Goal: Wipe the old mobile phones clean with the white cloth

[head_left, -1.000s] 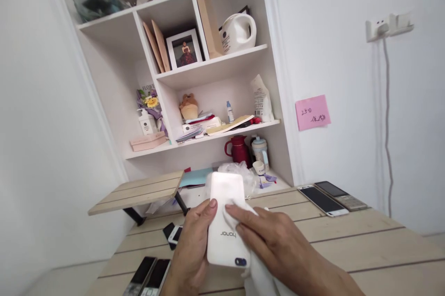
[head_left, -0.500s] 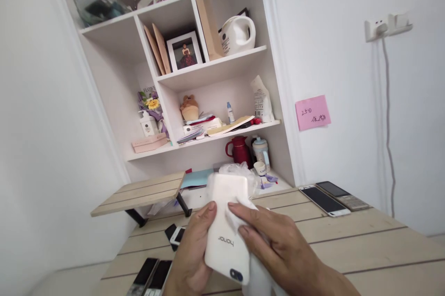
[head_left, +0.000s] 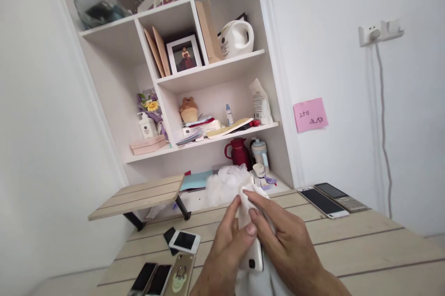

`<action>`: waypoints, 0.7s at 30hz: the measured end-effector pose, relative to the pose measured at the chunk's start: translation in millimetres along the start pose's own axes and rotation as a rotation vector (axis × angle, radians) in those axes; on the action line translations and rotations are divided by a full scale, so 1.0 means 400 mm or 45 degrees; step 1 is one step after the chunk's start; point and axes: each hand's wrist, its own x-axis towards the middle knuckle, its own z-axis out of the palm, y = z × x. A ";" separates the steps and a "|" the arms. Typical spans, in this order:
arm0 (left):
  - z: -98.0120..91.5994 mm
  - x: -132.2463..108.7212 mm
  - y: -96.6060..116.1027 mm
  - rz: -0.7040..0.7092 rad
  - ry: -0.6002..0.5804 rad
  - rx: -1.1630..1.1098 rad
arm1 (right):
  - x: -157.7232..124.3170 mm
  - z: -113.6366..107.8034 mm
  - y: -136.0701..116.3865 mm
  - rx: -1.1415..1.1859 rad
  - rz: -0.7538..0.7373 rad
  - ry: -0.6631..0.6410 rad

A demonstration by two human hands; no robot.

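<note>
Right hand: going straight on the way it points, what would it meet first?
The right hand would meet the white cloth around the smartphone; its fingers seem to touch it.

table (head_left: 368, 252): pale wood, dark plank lines | above it: white cloth (head_left: 255, 282), white phone (head_left: 253, 259) with black camera patch | beyond it: dark-red flask (head_left: 238, 153), pink note (head_left: 310, 115)

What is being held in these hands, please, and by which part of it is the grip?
A white phone, held by its upper part: the left hand and right hand grip it there, with a white cloth around it.
</note>
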 end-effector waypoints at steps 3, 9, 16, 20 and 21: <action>0.013 -0.011 0.000 -0.072 -0.033 0.011 | -0.001 -0.007 -0.010 0.070 -0.012 -0.013; 0.012 0.003 0.005 -0.300 0.000 -0.326 | -0.002 -0.024 -0.018 0.047 0.299 0.067; 0.015 0.017 0.008 -0.365 0.052 -0.452 | 0.026 -0.040 0.012 -0.012 0.187 0.134; 0.025 0.011 0.009 -0.379 -0.055 -0.381 | 0.027 -0.030 0.012 -0.074 0.107 0.093; 0.029 0.009 0.011 -0.385 -0.090 -0.348 | 0.026 -0.028 0.010 -0.091 0.090 0.094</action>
